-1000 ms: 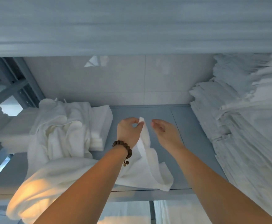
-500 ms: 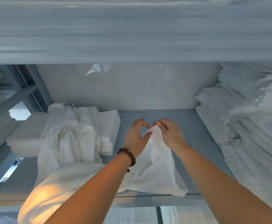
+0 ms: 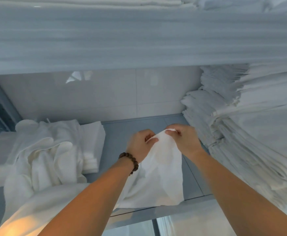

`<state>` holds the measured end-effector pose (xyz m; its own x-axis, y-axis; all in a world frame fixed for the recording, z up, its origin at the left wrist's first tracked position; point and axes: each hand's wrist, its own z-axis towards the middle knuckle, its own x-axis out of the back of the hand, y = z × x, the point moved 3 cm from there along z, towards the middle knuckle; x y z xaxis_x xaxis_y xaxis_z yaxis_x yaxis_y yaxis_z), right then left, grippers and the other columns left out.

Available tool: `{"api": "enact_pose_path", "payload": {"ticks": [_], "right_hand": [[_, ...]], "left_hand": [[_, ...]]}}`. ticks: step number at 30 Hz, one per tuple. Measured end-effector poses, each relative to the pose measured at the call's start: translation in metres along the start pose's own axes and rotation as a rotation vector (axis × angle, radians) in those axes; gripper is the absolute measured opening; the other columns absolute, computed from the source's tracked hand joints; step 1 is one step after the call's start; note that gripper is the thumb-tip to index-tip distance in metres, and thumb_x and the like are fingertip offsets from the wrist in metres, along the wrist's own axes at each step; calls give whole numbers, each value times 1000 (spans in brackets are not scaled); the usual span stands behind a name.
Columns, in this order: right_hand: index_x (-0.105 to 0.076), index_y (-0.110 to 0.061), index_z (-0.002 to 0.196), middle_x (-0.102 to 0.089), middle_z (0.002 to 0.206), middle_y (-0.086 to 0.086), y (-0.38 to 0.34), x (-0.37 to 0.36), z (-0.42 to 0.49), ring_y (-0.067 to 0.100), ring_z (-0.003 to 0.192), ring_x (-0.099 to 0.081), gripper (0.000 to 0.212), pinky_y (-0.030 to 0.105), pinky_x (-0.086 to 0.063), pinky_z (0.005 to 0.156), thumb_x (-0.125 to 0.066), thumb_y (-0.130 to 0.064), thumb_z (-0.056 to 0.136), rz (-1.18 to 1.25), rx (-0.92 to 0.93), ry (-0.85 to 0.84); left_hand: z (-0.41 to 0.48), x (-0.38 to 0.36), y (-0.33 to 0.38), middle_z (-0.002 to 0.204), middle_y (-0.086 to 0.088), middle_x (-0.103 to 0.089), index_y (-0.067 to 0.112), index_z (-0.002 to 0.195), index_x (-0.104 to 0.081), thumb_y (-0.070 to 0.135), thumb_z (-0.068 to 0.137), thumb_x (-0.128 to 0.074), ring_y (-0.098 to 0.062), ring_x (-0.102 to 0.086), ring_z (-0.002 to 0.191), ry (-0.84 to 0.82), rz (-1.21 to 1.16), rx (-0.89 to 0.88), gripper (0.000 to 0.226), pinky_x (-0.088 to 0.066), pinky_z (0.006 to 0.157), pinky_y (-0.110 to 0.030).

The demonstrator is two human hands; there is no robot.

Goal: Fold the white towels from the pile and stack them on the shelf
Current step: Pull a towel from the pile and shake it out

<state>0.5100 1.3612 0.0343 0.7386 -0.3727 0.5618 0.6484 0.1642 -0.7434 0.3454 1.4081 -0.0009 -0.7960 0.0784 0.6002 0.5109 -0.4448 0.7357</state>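
Towel [image 3: 158, 181] lifted by its top edge

My left hand [image 3: 140, 145] and right hand [image 3: 183, 142] sit close together at centre frame, almost touching. Each has its fingers curled and pinches the same upper edge of the towel between thumb and fingertips. I hold it high so the cloth hangs free and I can find its corners before folding. Its lower end rests crumpled on the grey shelf [image 3: 120, 133] near the front lip. A beaded bracelet [image 3: 130, 160] circles my left wrist.

In the left of the frame, the loose pile [image 3: 42, 154] slumps over the shelf's front edge, within easy reach for the next piece. Just behind it sits a low folded stack [image 3: 91, 142]. On the right a tall stack [image 3: 241, 133] of folded towels climbs toward the upper shelf [image 3: 139, 40]. I judge this one will end up on one of those stacks.
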Motion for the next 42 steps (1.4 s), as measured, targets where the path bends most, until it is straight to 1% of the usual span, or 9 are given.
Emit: {"api": "enact_pose_path", "payload": {"ticks": [5,10,15,20,23,31,34,38,42], "right_hand": [[-73,-11,92,-73,91,6,27,40,4,21,84,-64,13,30,-48,79,-63,-19,88,-87,-75,167],[-71,-11,96,-71,93,6,60,65,5,21,88,-62,15,24,-40,74,-59,-19,91,-75,-205,244],[-69,-9,99,-69,93,11,79,62,4,28,90,-60,18,27,-38,72,-54,-17,93,-66,-313,312],[-63,-10,99,-60,83,5,68,38,4,23,79,-54,17,27,-35,68,-48,-17,96,-68,-296,267],[-59,-10,98,-58,84,2,41,14,7,17,76,-51,10,24,-34,67,-52,-16,94,31,-177,187],[-63,-18,84,-68,96,4,-54,-49,3,0,83,-56,15,9,-40,74,-60,-2,85,382,76,-155],[-64,-12,84,-66,88,2,-69,-65,1,1,79,-57,13,16,-42,74,-60,0,84,443,86,-232],[-65,-12,80,-65,76,4,-71,-74,3,7,70,-56,16,23,-43,65,-59,3,80,426,92,-144],[-62,-21,70,-59,62,-11,-65,-75,13,-4,59,-53,24,11,-40,55,-58,1,77,361,44,17]], "left_hand": [[0,-15,-10,83,5,-60,17,84,-65,22,88,-61,-16,-55,79,-82,129,-19,7,-40,70,-26],[-6,-6,-38,88,2,-65,16,86,-68,20,88,-62,-17,-57,82,-90,211,63,8,-48,79,-33],[-15,22,-68,90,0,-68,14,88,-70,19,87,-64,-15,-56,79,-26,255,163,9,-43,75,-25],[-28,67,-83,79,5,-66,21,78,-69,17,81,-70,-15,-59,73,260,51,305,5,-40,68,-19],[-24,83,-68,75,13,-65,28,74,-67,13,80,-68,-1,-58,68,344,-37,281,16,-39,63,-5],[6,95,-11,67,14,-67,28,70,-71,22,74,-71,-2,-59,63,271,-120,149,7,-47,61,-12],[8,96,-1,66,16,-67,32,68,-70,24,75,-72,2,-56,60,208,-113,82,11,-44,59,-10],[4,101,-2,69,15,-67,30,71,-71,25,78,-72,1,-55,60,190,-134,70,8,-44,60,-11],[-6,105,-13,85,-2,-69,17,85,-71,24,79,-74,-12,-59,73,106,-108,93,10,-45,68,-21]]}}
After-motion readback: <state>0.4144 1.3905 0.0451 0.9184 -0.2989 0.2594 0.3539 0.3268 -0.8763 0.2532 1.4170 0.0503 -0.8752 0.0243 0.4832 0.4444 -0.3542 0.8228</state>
